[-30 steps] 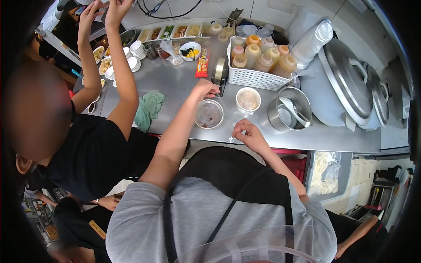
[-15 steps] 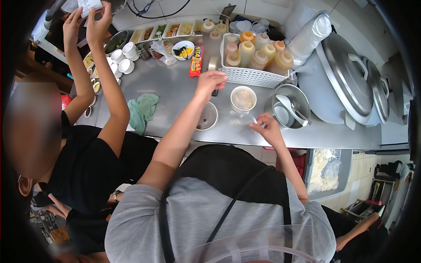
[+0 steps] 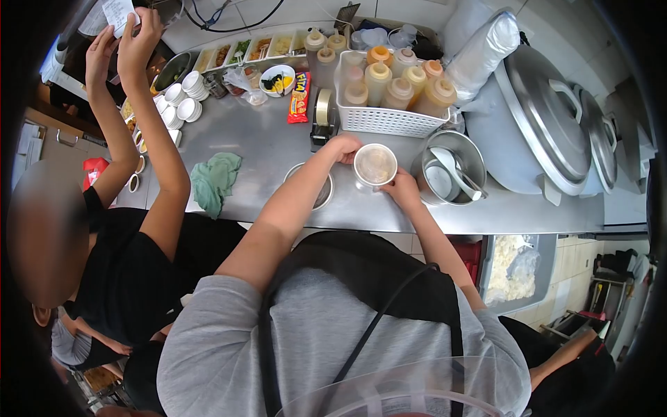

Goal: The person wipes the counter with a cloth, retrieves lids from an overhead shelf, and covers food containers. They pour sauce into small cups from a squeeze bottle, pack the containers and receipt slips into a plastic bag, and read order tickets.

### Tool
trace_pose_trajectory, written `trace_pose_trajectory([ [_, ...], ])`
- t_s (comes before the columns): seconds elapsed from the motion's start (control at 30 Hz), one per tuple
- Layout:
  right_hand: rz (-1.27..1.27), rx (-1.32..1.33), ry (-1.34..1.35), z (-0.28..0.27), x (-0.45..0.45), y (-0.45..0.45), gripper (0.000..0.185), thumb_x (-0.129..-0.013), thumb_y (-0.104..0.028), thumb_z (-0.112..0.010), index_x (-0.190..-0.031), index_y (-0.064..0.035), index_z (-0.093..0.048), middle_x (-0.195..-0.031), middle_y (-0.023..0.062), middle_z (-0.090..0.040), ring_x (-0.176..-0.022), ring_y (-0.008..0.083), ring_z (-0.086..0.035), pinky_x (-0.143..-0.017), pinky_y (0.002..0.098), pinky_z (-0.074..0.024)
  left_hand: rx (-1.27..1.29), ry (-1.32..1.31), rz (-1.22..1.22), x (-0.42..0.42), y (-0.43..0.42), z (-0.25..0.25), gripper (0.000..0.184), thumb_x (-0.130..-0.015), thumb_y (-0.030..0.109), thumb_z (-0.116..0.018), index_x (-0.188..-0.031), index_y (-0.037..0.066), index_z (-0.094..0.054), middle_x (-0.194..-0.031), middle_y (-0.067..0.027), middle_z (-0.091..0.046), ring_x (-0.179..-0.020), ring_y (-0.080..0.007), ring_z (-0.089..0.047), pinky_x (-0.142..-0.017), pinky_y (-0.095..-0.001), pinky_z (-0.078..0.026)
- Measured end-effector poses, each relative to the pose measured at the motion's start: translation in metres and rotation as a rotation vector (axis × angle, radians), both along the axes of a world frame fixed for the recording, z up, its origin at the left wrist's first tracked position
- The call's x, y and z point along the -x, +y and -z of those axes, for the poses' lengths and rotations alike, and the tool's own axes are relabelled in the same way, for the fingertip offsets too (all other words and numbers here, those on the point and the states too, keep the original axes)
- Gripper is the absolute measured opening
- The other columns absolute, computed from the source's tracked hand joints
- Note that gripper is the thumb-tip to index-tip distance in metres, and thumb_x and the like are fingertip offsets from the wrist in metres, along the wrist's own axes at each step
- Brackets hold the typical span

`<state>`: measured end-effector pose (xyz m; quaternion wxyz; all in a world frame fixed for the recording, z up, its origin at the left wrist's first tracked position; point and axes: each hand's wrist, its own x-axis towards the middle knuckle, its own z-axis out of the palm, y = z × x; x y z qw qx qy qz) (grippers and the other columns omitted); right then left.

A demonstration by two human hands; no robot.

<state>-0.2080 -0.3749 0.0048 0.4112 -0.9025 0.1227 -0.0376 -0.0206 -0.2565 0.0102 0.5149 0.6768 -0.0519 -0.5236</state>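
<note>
White round cup (image 3: 375, 165), lidding apparently complete, is clamped between left hand (image 3: 345, 147) at ten o'clock and right hand (image 3: 404, 189) at five.

The head-worn camera looks forward and down (from close above) onto the steel counter (image 3: 264, 135).

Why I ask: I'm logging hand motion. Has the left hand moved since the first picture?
Yes, the left hand has moved right, past the tape dispenser, to the lidded cup.
</note>
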Motion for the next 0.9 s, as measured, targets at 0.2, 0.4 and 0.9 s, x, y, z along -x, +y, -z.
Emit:
trace_pose_trajectory([
  [0.2,0.052,0.312,0.004,-0.007,0.003,0.006,0.035,-0.062,-0.029,-0.073,-0.080,-0.0001,-0.062,-0.090,0.0141,-0.055,-0.076,0.0329,-0.057,-0.069,0.0393,-0.0469,-0.193,-0.070,0.042,-0.004,0.001,0.011,0.004,-0.073,0.008,-0.060,-0.070,0.006,-0.061,-0.057,-0.0024,-0.054,-0.050,-0.0139,-0.055,-0.043,-0.0275,-0.045],
  [0.4,-0.167,0.010,0.253,-0.101,0.023,0.022,0.031,-0.068,-0.028,-0.069,-0.070,0.0012,-0.060,-0.082,0.0164,-0.057,-0.067,0.0297,-0.057,-0.061,0.0365,-0.0446,-0.077,-0.895,0.299,0.008,0.062,-0.052,0.013,-0.074,0.015,-0.059,-0.081,0.008,-0.067,-0.075,-0.0117,-0.064,-0.066,-0.0170,-0.062,-0.068,-0.0282,-0.048],
  [0.9,0.147,-0.579,-0.026,-0.036,-0.152,0.093,0.017,-0.080,-0.016,-0.058,-0.089,-0.0037,-0.064,-0.073,0.0023,-0.061,-0.066,0.0095,-0.052,-0.061,0.0236,-0.0436,0.189,0.066,-0.189,-0.018,0.128,-0.037,0.030,-0.084,0.026,-0.053,-0.103,0.003,-0.059,-0.101,-0.0064,-0.062,-0.095,-0.0144,-0.055,-0.077,-0.0294,-0.043],
])
